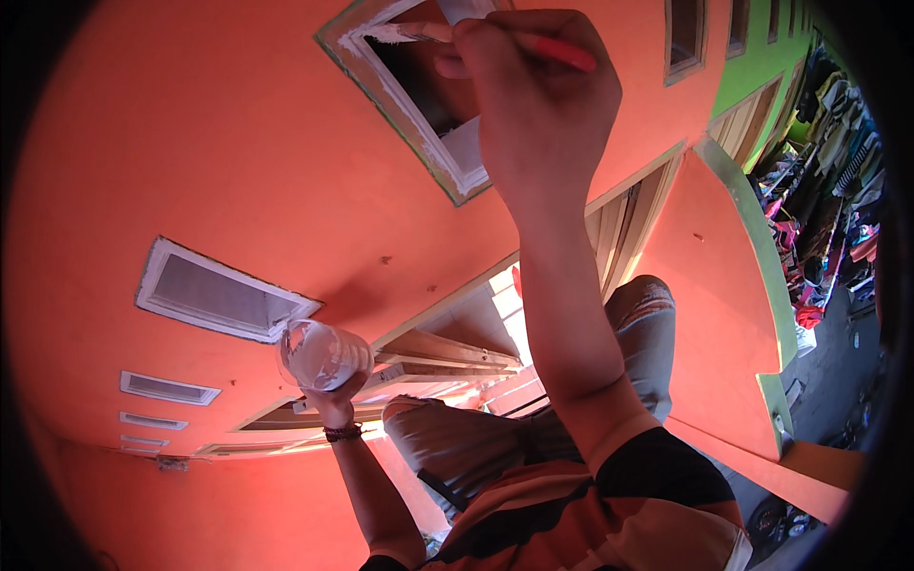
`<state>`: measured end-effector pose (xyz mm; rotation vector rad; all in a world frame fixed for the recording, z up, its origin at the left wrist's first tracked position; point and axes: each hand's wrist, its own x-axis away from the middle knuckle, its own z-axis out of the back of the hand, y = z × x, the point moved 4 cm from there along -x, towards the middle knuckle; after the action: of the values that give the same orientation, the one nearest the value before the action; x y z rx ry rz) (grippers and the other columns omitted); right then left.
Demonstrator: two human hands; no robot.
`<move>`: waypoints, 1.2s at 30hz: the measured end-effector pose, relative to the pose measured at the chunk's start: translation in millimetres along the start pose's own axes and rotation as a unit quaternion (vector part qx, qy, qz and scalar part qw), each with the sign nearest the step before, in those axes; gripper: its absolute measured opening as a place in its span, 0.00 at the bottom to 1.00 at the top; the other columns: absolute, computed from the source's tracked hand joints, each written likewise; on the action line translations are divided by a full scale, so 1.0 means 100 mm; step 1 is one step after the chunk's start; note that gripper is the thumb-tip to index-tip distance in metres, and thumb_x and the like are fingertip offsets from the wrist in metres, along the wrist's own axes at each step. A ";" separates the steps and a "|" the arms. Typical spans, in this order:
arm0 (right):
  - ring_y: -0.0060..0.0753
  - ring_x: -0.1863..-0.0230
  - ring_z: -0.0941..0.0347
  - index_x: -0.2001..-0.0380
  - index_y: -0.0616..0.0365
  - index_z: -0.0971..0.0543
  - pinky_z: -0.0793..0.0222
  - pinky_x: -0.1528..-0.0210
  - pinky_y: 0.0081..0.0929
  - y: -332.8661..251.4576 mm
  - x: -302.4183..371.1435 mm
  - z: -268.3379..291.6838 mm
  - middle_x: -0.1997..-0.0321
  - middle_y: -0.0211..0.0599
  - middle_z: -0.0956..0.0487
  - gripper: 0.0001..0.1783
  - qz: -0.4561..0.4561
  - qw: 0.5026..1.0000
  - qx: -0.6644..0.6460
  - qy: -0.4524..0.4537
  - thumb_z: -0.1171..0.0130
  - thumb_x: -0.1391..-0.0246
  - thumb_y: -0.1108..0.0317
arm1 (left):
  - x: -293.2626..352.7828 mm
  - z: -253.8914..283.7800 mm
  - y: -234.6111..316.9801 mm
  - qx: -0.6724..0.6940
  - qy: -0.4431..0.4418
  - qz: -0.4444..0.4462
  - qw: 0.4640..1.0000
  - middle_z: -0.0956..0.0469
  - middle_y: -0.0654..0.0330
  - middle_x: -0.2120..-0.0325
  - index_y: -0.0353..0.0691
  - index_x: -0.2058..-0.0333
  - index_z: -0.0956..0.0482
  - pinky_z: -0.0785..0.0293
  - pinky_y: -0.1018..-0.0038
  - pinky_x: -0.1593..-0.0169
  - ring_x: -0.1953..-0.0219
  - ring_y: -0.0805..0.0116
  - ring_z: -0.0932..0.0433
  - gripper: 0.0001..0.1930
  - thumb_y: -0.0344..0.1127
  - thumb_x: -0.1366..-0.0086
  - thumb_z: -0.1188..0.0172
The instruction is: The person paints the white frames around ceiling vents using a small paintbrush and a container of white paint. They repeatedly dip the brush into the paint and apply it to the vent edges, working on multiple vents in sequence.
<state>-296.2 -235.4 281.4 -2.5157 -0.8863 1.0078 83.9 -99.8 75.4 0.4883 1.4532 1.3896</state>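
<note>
My right hand (547,95) is raised high, closed around a paintbrush (569,52) with a red handle end. The brush's bristle end (400,32), pale with paint, rests at the inner edge of a small window frame (400,105). That frame is partly coated white, with a thin green outer border. Lower and to the left, my left hand (335,404) grips a clear plastic cup (326,357) from below. White paint lies in the cup and smears its wall. Part of my right hand's fingers is hidden behind the hand itself.
An orange wall (219,124) bears a white-framed window (224,293) beside the cup and several smaller ones beyond. Below me are a wooden door frame (628,224) and wooden boards (447,352). A green-edged low wall (728,285) curves at right, near hanging clothes (838,143).
</note>
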 end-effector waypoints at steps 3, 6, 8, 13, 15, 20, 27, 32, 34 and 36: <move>0.33 0.70 0.18 0.67 0.71 0.26 0.19 0.64 0.24 0.04 0.00 0.01 0.71 0.47 0.18 0.07 0.013 1.000 -0.006 0.003 0.39 0.48 0.79 | 0.00 -0.03 0.01 0.014 0.000 0.003 1.000 0.30 0.58 0.49 0.43 0.33 0.50 0.31 0.64 0.42 0.48 0.63 0.29 0.60 0.24 0.70 0.28; 0.32 0.70 0.18 0.67 0.71 0.26 0.19 0.64 0.24 0.04 0.01 0.03 0.71 0.46 0.18 0.07 0.027 1.000 0.000 0.004 0.40 0.48 0.79 | 0.00 0.01 -0.02 0.002 0.003 0.005 1.000 0.30 0.58 0.49 0.43 0.32 0.51 0.31 0.64 0.42 0.48 0.63 0.29 0.62 0.25 0.70 0.28; 0.32 0.70 0.18 0.67 0.70 0.26 0.19 0.64 0.24 0.02 0.03 0.02 0.71 0.46 0.18 0.06 0.020 1.000 0.001 0.006 0.40 0.48 0.79 | -0.01 0.02 -0.03 -0.002 0.002 0.002 1.000 0.30 0.58 0.49 0.43 0.32 0.51 0.31 0.64 0.42 0.48 0.63 0.29 0.62 0.25 0.70 0.27; 0.32 0.70 0.18 0.67 0.70 0.26 0.19 0.64 0.24 0.08 0.06 -0.01 0.71 0.46 0.19 0.07 -0.002 0.999 -0.039 0.015 0.40 0.48 0.79 | -0.01 -0.01 0.00 -0.001 -0.008 0.005 1.000 0.30 0.58 0.49 0.43 0.32 0.52 0.31 0.64 0.42 0.48 0.63 0.29 0.62 0.26 0.70 0.27; 0.32 0.70 0.18 0.67 0.70 0.27 0.19 0.65 0.24 0.10 0.05 0.01 0.70 0.46 0.19 0.07 0.040 0.999 0.028 0.018 0.39 0.48 0.79 | -0.01 -0.02 0.03 -0.003 -0.002 -0.003 1.000 0.30 0.58 0.49 0.43 0.32 0.52 0.31 0.64 0.42 0.48 0.63 0.29 0.62 0.27 0.70 0.27; 0.21 0.72 0.24 0.70 0.63 0.25 0.28 0.69 0.20 0.13 0.12 0.01 0.74 0.36 0.20 0.06 0.018 0.999 0.019 0.042 0.38 0.52 0.74 | -0.01 -0.04 0.06 0.003 -0.002 -0.011 1.000 0.30 0.58 0.49 0.43 0.32 0.52 0.31 0.64 0.42 0.48 0.63 0.29 0.62 0.27 0.70 0.27; 0.22 0.70 0.22 0.69 0.64 0.28 0.27 0.67 0.18 0.12 0.15 0.00 0.71 0.40 0.18 0.06 0.013 0.999 -0.016 0.037 0.41 0.50 0.78 | 0.00 -0.02 0.07 0.008 0.005 -0.021 1.000 0.30 0.58 0.49 0.43 0.32 0.52 0.31 0.64 0.42 0.48 0.62 0.29 0.62 0.27 0.71 0.27; 0.23 0.72 0.23 0.68 0.66 0.29 0.27 0.69 0.18 0.12 0.15 -0.04 0.74 0.40 0.20 0.06 0.020 0.997 -0.060 0.040 0.42 0.48 0.80 | 0.02 0.00 0.07 0.008 0.007 -0.023 1.000 0.30 0.58 0.49 0.43 0.32 0.52 0.31 0.64 0.42 0.48 0.62 0.29 0.63 0.28 0.71 0.27; 0.23 0.73 0.23 0.68 0.66 0.29 0.27 0.69 0.18 0.10 0.14 -0.02 0.75 0.40 0.21 0.05 0.045 0.997 -0.056 0.039 0.43 0.47 0.81 | 0.01 -0.02 0.09 0.010 0.006 -0.025 1.000 0.30 0.58 0.49 0.43 0.32 0.52 0.31 0.64 0.42 0.48 0.62 0.29 0.63 0.28 0.71 0.27; 0.22 0.73 0.24 0.68 0.66 0.29 0.27 0.70 0.19 0.11 0.15 -0.02 0.75 0.40 0.21 0.05 0.048 0.994 -0.089 0.040 0.43 0.46 0.81 | 0.01 -0.06 0.13 0.013 0.000 -0.027 1.000 0.30 0.58 0.49 0.43 0.32 0.52 0.32 0.64 0.42 0.48 0.62 0.29 0.63 0.28 0.71 0.26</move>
<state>-281.4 -234.4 270.1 -2.7494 -0.8747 0.8854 73.7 -98.5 85.8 0.4615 1.4759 1.3306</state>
